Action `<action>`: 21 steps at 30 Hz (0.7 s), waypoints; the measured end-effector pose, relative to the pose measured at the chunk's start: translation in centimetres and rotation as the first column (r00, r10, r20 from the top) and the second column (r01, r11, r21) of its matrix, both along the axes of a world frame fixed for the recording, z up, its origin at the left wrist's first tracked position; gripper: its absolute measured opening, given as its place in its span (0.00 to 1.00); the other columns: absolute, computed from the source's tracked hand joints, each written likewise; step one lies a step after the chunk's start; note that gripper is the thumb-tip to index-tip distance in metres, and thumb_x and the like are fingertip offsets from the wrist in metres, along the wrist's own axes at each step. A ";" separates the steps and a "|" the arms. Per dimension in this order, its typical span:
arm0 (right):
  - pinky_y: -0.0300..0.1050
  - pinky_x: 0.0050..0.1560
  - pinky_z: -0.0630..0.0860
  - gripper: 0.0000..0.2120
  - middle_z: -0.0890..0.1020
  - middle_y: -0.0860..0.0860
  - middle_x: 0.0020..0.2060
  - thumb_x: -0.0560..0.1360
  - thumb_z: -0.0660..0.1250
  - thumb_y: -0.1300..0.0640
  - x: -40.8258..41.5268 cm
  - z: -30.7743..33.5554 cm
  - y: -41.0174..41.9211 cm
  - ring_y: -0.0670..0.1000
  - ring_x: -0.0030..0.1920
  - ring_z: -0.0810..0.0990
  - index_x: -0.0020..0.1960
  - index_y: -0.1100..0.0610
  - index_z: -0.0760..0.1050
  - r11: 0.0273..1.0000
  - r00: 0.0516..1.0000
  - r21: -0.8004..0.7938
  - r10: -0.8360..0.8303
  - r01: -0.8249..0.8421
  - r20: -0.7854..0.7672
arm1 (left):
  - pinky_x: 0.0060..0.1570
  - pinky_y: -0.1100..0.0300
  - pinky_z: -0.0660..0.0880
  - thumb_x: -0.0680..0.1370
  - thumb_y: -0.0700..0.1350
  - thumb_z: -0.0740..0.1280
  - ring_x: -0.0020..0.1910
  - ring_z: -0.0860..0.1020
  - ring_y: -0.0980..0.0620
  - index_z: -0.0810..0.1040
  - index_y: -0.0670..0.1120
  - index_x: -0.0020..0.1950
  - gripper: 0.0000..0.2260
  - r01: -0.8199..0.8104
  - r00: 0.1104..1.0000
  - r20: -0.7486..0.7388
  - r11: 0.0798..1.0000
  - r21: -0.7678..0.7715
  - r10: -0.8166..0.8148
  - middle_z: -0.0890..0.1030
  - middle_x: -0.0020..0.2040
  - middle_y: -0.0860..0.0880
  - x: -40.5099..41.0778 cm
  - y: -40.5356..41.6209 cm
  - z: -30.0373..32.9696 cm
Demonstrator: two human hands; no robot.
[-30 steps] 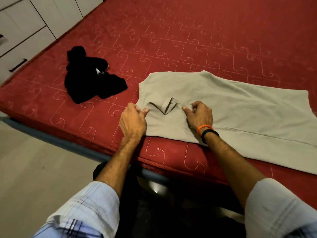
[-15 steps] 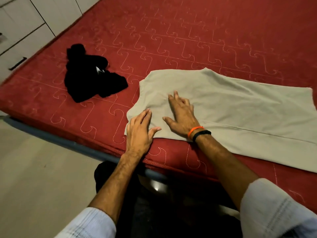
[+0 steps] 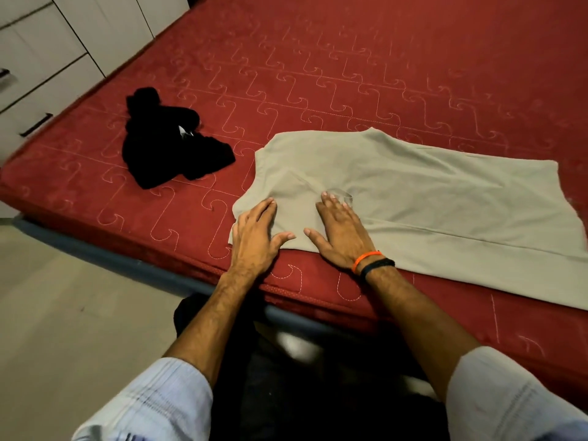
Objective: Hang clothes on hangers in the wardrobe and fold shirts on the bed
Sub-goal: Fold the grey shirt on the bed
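Head view: both hands, left [image 3: 254, 235] and right [image 3: 339, 232], press flat, fingers straight, on the beige shirt [image 3: 429, 198].

Head view, looking forward and down

The single camera is looking steeply down, close above the bed [image 3: 350, 74] edge stretching beyond the fingers [image 3: 331, 202].

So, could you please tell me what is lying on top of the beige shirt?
Both hands rest flat on the beige shirt: left hand, right hand. The shirt covers the red bed beneath it.
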State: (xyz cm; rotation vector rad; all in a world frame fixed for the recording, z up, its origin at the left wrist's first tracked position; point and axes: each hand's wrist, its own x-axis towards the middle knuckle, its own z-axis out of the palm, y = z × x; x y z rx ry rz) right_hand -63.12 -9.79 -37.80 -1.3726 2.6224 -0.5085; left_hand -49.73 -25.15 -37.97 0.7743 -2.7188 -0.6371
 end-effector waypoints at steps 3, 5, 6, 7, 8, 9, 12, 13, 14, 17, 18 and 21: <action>0.52 0.77 0.56 0.35 0.64 0.60 0.76 0.77 0.63 0.42 -0.4 1.6 0.5 0.57 0.77 0.60 0.76 0.61 0.61 0.998 0.996 -0.054 0.017 -0.013 0.083 | 0.69 0.50 0.61 0.74 0.61 0.70 0.71 0.64 0.46 0.66 0.47 0.77 0.35 -0.015 0.999 0.046 0.999 0.036 0.013 0.64 0.77 0.53 -0.3 0.2 0.9; 0.54 0.70 0.66 0.31 0.75 0.58 0.68 0.75 0.67 0.46 -0.4 2.7 1.1 0.58 0.70 0.70 0.73 0.60 0.65 0.991 0.992 -0.127 -0.027 0.042 0.120 | 0.68 0.49 0.63 0.73 0.59 0.72 0.69 0.67 0.43 0.71 0.46 0.71 0.30 -0.017 0.995 0.094 0.999 0.035 0.014 0.69 0.73 0.51 -0.8 0.3 1.5; 0.54 0.67 0.69 0.30 0.78 0.57 0.64 0.74 0.67 0.47 -0.3 3.2 1.7 0.58 0.66 0.73 0.72 0.59 0.66 0.984 0.991 -0.160 -0.052 0.072 0.127 | 0.63 0.49 0.66 0.73 0.58 0.73 0.65 0.70 0.42 0.75 0.47 0.63 0.24 -0.017 0.995 0.100 1.000 0.018 0.015 0.74 0.66 0.51 -1.1 0.5 2.0; 0.53 0.65 0.71 0.28 0.80 0.56 0.61 0.74 0.68 0.49 -0.3 3.5 2.3 0.57 0.64 0.74 0.70 0.59 0.68 0.978 0.988 -0.182 -0.076 0.100 0.136 | 0.58 0.49 0.69 0.72 0.57 0.75 0.59 0.74 0.41 0.75 0.47 0.53 0.19 -0.018 0.995 0.096 1.000 0.006 0.017 0.77 0.57 0.51 -1.4 0.7 2.4; 0.52 0.63 0.72 0.27 0.80 0.56 0.60 0.74 0.69 0.51 -0.4 3.9 2.9 0.57 0.62 0.75 0.69 0.59 0.69 0.973 0.984 -0.191 -0.102 0.129 0.146 | 0.54 0.50 0.70 0.71 0.56 0.75 0.55 0.75 0.42 0.73 0.47 0.48 0.17 -0.020 0.996 0.092 1.000 0.004 0.020 0.77 0.51 0.51 -1.6 1.1 2.9; 0.51 0.63 0.72 0.25 0.80 0.56 0.59 0.74 0.69 0.52 -0.6 4.2 3.5 0.57 0.62 0.76 0.68 0.59 0.70 0.970 0.979 -0.188 -0.123 0.153 0.160 | 0.53 0.50 0.71 0.71 0.55 0.76 0.53 0.76 0.43 0.74 0.47 0.48 0.17 -0.015 0.996 0.082 1.000 0.013 0.014 0.78 0.50 0.50 -2.0 1.5 3.3; 0.48 0.64 0.71 0.24 0.79 0.56 0.62 0.75 0.70 0.54 -1.2 4.8 5.6 0.57 0.63 0.76 0.68 0.61 0.71 0.962 0.971 -0.184 -0.170 0.200 0.167 | 0.62 0.51 0.73 0.72 0.52 0.75 0.62 0.76 0.44 0.77 0.43 0.65 0.24 0.021 0.998 0.065 0.997 0.073 -0.025 0.79 0.62 0.45 -3.2 3.1 4.5; 0.47 0.64 0.71 0.24 0.78 0.57 0.63 0.75 0.70 0.54 -1.5 5.0 6.6 0.56 0.64 0.76 0.68 0.61 0.71 0.957 0.970 -0.191 -0.190 0.218 0.154 | 0.64 0.53 0.72 0.73 0.51 0.75 0.64 0.76 0.46 0.75 0.43 0.68 0.26 0.043 0.997 0.066 0.994 0.105 -0.050 0.79 0.65 0.45 -3.7 3.7 4.9; 0.46 0.64 0.70 0.24 0.78 0.57 0.63 0.75 0.70 0.54 -1.7 5.2 7.5 0.56 0.64 0.76 0.68 0.61 0.71 0.951 0.967 -0.198 -0.209 0.236 0.145 | 0.64 0.54 0.72 0.73 0.50 0.75 0.64 0.76 0.47 0.74 0.43 0.69 0.27 0.065 0.994 0.075 0.989 0.133 -0.076 0.78 0.66 0.45 -4.2 4.4 5.3; 0.40 0.60 0.70 0.23 0.79 0.56 0.62 0.75 0.70 0.55 -2.6 5.9 10.3 0.55 0.62 0.78 0.67 0.61 0.72 0.933 0.950 -0.200 -0.273 0.300 0.152 | 0.66 0.54 0.72 0.74 0.50 0.75 0.65 0.77 0.48 0.73 0.43 0.70 0.28 0.119 0.988 0.079 0.982 0.144 -0.131 0.77 0.68 0.46 -5.8 6.1 6.3; 0.41 0.61 0.70 0.22 0.79 0.56 0.61 0.75 0.70 0.55 -3.0 6.1 11.3 0.55 0.62 0.78 0.66 0.61 0.72 0.926 0.943 -0.199 -0.295 0.322 0.154 | 0.66 0.53 0.72 0.73 0.50 0.75 0.65 0.77 0.47 0.74 0.44 0.70 0.27 0.133 0.987 0.075 0.981 0.143 -0.144 0.77 0.68 0.46 -6.4 6.9 6.7; 0.46 0.63 0.72 0.22 0.80 0.55 0.60 0.74 0.70 0.55 -4.2 6.4 14.0 0.54 0.62 0.77 0.66 0.60 0.73 0.905 0.926 -0.207 -0.345 0.372 0.154 | 0.64 0.52 0.73 0.73 0.51 0.74 0.62 0.78 0.47 0.75 0.44 0.68 0.26 0.170 0.983 0.046 0.973 0.154 -0.179 0.79 0.66 0.47 -8.1 8.8 7.7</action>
